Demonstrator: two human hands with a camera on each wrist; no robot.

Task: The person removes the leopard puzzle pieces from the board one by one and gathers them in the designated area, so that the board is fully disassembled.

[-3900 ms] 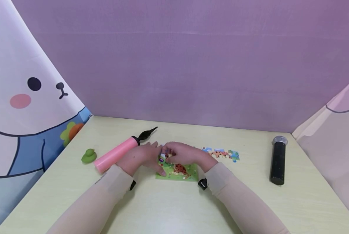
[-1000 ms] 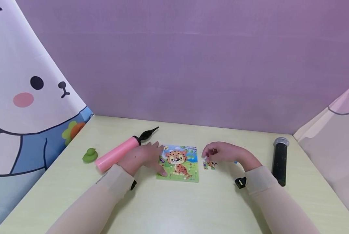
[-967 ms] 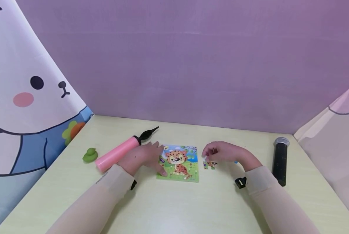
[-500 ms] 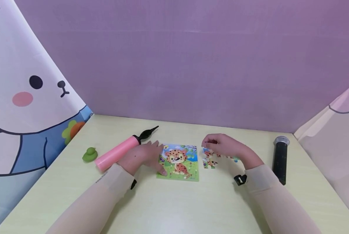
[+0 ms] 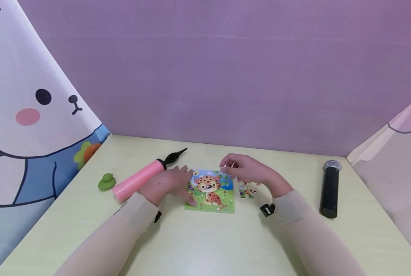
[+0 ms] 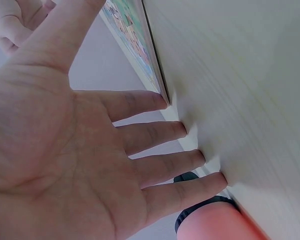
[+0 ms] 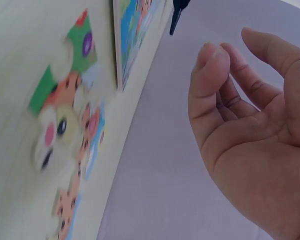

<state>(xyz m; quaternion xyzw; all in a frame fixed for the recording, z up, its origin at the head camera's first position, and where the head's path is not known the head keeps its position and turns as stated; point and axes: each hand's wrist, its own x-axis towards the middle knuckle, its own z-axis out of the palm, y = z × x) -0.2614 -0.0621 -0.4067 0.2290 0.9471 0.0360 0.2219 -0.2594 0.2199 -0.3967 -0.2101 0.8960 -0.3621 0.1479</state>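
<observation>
1. The puzzle board [image 5: 213, 197], printed with a spotted leopard cub on green grass, lies flat on the table, a little right of the left hand.
2. Loose puzzle pieces [image 5: 247, 191] lie just right of the board, apart from it, partly hidden by the right hand. The right wrist view shows spotted, green and blue parts and a pink nose, slightly blurred.
3. The left hand [image 5: 171, 186] is at the board's left edge, fingers spread and straight. Its thumb lies over the near left part; the index fingertip is at the far left corner.
4. The right hand [image 5: 247, 168] is above the board's far right corner, fingers bent, thumb tip close to a fingertip. Whether it pinches a piece I cannot tell.
5. A pink pump [image 5: 140, 180] lies left of the board beside the left hand, its black nozzle [image 5: 172, 158] pointing far right.
6. A green toy duck [image 5: 107, 182] sits left of the pump.
7. Well to the right is a black cylinder [image 5: 329, 191] with a silver-grey far end.
8. All are on a pale table [image 5: 202, 245], with a purple cloth [image 5: 205, 76] behind its far edge and a cartoon-printed cloth [image 5: 22, 80] at left.
</observation>
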